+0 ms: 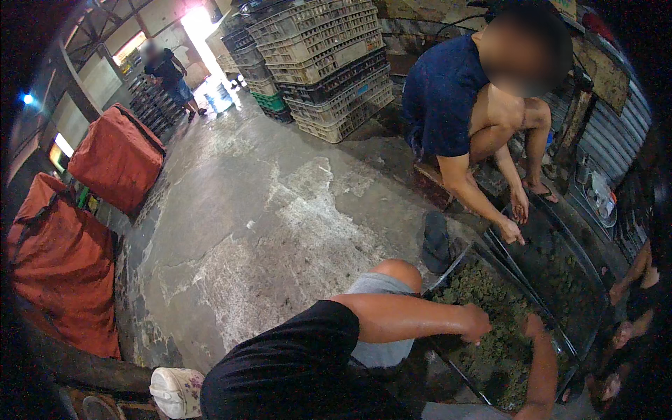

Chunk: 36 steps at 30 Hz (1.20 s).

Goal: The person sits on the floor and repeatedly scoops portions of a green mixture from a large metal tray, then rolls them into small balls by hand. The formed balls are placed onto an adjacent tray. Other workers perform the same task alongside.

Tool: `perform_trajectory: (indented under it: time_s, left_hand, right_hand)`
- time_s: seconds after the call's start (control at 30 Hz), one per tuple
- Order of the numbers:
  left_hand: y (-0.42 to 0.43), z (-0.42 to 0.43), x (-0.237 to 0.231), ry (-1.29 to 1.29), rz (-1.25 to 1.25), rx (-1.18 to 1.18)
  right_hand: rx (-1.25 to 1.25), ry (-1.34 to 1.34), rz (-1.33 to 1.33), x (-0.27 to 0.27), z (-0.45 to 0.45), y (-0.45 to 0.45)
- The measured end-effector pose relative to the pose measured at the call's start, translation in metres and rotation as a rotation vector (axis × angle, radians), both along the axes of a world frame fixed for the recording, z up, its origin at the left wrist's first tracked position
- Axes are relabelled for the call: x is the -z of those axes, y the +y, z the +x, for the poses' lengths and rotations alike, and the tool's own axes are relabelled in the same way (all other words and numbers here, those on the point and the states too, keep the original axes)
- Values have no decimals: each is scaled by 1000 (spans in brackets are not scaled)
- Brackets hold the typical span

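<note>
Both my hands are over a dark rectangular metal tray (462, 375) heaped with moist, crumbly greenish-brown material (504, 294). My left hand (476, 324) reaches in at the tray's near side with its fingers bent downward; its fingertips are hard to make out. My right hand (535, 326) is at the opposite side, low against the material, and what its fingers hold cannot be told. A second dark tray (559, 210) lies alongside, holding similar, darker material, with a co-worker's hands (514, 220) above its far end.
A co-worker (446, 100) squats on a low seat beside the trays. Other people's arms (632, 310) show at the right rim. A black sandal (437, 241) lies by the tray. Stacked plastic crates (336, 68), red-covered bulks (118, 157) and a white lidded container (176, 391) stand around. Another person (169, 76) stands far off.
</note>
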<state>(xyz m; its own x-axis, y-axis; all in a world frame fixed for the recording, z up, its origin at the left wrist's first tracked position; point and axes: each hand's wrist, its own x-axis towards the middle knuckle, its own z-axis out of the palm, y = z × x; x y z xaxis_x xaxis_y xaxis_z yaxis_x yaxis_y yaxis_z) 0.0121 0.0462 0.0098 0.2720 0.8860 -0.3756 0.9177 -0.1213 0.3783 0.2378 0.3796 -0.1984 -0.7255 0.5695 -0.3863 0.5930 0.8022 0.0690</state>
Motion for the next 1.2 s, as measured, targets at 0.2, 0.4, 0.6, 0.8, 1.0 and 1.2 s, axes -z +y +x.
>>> perform_trajectory:
  time_s: [0.2, 0.4, 0.6, 0.8, 1.0, 1.2]
  left_hand:
    - [-16, -5, -3, -17, -98, -94]
    - [-9, -3, -3, -18, -111, -41]
    - [-13, -5, -2, -25, -115, -57]
    - [-4, -4, -17, -19, -155, 4]
    - [-17, -6, -11, -15, -206, -54]
    - [-11, 0, -9, -25, -121, -16]
  right_hand:
    - [9, 46, -64, -19, -32, -52]
    - [-77, 5, -36, -33, -29, -49]
    - [84, 83, 128, -49, -47, -68]
    - [33, 63, 23, -18, -23, -21]
    - [33, 112, -124, -40, -43, -71]
    - [-61, 146, -13, -23, -22, -37]
